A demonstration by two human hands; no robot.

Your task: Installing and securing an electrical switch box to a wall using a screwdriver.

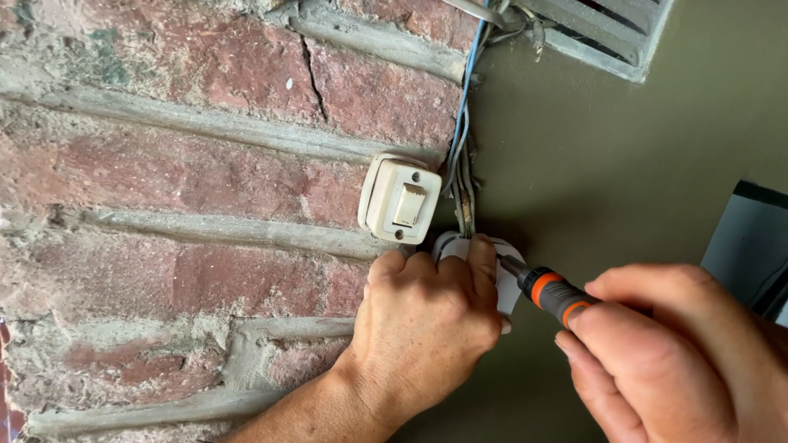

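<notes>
My left hand (pixel 423 316) is curled over a small white electrical fitting (pixel 502 287) on the wall, fingers (pixel 480 258) wrapped across its face and the thumb side pressed toward the brick, so the piece sits flat and cannot turn while I work on it. Most of the fitting is hidden under my knuckles; only its rounded white edge shows at the top and on the right, just below the switch.

My right hand (pixel 665 353) is closed tight round the black and orange handle of a screwdriver (pixel 552 291), held nearly level and coming in from the right, so the shaft meets the fitting square on. The tip disappears behind my left forefinger, so I cannot tell what it is seated in.

Just above my left hand is a cream rocker switch (pixel 400 199), fixed at the edge of the brick wall (pixel 180 172) where it meets the olive painted wall (pixel 607 180). A bundle of thin wires (pixel 462 160), one blue, runs down that seam into the fitting, which is why it sits there. A grey vent grille (pixel 603 29) is at the top right.
</notes>
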